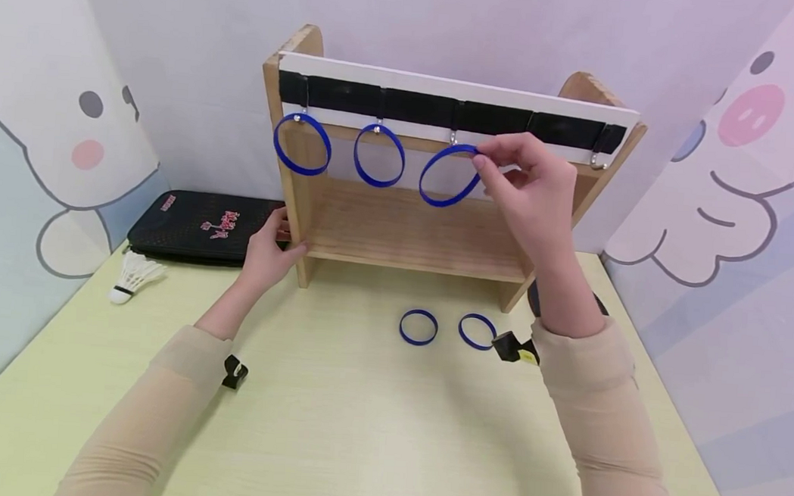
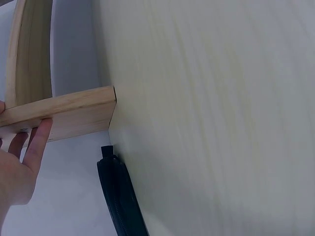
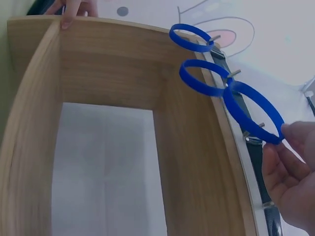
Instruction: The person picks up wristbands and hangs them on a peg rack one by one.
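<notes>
My right hand (image 1: 533, 188) pinches a blue wristband (image 1: 429, 197) between thumb and fingertips, right at a metal hook on the rack's front strip. In the right wrist view, the band (image 3: 235, 110) overlaps that hook (image 3: 253, 132). Two more wristbands hang from hooks to its left, one at the far left (image 1: 277, 150) and one beside it (image 1: 356, 158). My left hand (image 1: 264, 255) holds the left side panel of the wooden rack (image 1: 292, 219), thumb at the front edge. Its fingers (image 2: 38, 147) lie along the panel's outer face in the left wrist view.
Two blue wristbands, one (image 1: 401, 332) left of the other (image 1: 461, 334), lie on the table (image 1: 359, 428) before the rack. A black zip case (image 1: 187, 227) and a shuttlecock (image 1: 134, 276) are at left. A bare hook (image 1: 598, 165) hangs at the strip's right end.
</notes>
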The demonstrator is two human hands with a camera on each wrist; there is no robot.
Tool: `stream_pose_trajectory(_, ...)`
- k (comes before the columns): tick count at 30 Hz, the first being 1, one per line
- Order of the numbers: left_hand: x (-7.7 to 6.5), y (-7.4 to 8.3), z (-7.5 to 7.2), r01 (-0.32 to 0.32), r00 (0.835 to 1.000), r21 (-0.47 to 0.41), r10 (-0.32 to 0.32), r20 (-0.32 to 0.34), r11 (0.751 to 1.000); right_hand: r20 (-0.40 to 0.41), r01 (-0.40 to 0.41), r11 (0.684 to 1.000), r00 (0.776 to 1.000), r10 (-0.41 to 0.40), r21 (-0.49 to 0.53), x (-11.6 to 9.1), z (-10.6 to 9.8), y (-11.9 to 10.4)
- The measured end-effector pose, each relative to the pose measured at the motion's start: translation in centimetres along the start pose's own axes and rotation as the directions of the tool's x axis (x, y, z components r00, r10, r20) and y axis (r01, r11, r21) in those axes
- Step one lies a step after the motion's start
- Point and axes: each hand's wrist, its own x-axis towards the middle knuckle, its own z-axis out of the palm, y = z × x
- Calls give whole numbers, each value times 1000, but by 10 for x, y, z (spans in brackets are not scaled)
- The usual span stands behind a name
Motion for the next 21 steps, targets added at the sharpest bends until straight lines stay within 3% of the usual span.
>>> stream_pose_trajectory(8, 0, 0, 0, 13, 1000, -6, -13, 8, 1000, -107, 9, 992, 994, -23, -126, 6, 13, 11)
stream_pose_trajectory(21, 0, 0, 0, 2, 1000, -7, -2, 7, 1000, -79, 40, 979, 995, -57, -199, 3, 22, 26)
